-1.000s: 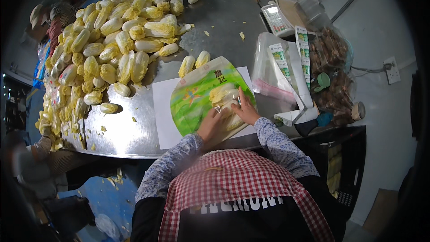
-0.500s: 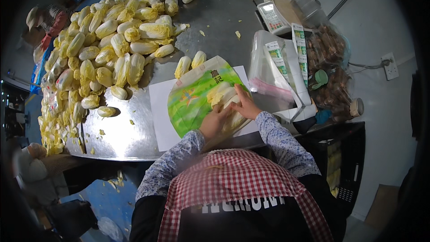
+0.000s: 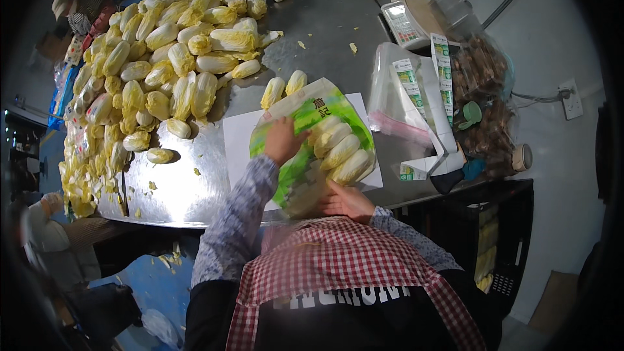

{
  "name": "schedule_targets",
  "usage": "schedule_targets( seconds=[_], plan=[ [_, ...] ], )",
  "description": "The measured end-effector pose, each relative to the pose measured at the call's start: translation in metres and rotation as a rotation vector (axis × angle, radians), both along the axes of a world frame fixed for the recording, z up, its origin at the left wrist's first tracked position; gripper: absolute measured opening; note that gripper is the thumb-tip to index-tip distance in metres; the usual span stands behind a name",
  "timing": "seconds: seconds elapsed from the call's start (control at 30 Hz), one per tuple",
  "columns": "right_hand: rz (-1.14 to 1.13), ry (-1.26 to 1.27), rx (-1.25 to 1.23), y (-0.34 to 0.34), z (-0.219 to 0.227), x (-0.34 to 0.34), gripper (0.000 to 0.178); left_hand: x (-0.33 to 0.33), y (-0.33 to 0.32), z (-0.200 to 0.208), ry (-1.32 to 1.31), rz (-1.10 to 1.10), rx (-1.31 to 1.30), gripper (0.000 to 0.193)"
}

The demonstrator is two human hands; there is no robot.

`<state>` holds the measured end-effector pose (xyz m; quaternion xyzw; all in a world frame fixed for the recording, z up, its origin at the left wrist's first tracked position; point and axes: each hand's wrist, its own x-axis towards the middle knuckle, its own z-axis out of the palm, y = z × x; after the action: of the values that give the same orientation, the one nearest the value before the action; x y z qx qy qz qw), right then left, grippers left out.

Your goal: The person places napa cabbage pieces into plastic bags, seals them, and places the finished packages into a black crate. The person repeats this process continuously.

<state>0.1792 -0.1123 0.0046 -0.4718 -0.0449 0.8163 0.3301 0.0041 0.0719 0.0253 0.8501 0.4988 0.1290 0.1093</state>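
Note:
A green printed plastic bag [image 3: 300,170] lies on a white sheet [image 3: 239,146] on the steel table in front of me. Three small napa cabbages [image 3: 341,151] sit side by side on the bag's right part; whether they are inside it or on top, I cannot tell. My left hand [image 3: 284,141] rests on the left part of the bag, thumb stretched toward the cabbages. At the bag's near edge, just below the cabbages, is my right hand [image 3: 348,201], its fingers spread and touching the plastic. Two loose cabbages [image 3: 284,88] lie just beyond the bag.
A large heap of napa cabbages [image 3: 182,58] covers the table's left side. On the right are clear bags [image 3: 396,91], label strips [image 3: 442,78], a scale [image 3: 402,25] and bags of brown items [image 3: 484,78]. Another person [image 3: 91,13] stands at the far left.
Both hands have come off the cabbages, so all three now show. My left hand moved left and away onto the bag; my right moved nearer me to its edge.

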Motion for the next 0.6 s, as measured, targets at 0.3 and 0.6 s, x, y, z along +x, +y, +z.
schedule_targets(
  seconds=[0.3,0.6],
  plan=[
    [-0.193,-0.270,0.409,0.000,0.036,0.022,0.022,-0.070,-0.051,0.012,-0.886,0.085,-1.215,0.032],
    [0.138,-0.556,0.383,0.079,0.019,0.031,0.020,-0.081,-0.075,-0.069,-1.117,0.337,-1.104,0.040]
  ],
)
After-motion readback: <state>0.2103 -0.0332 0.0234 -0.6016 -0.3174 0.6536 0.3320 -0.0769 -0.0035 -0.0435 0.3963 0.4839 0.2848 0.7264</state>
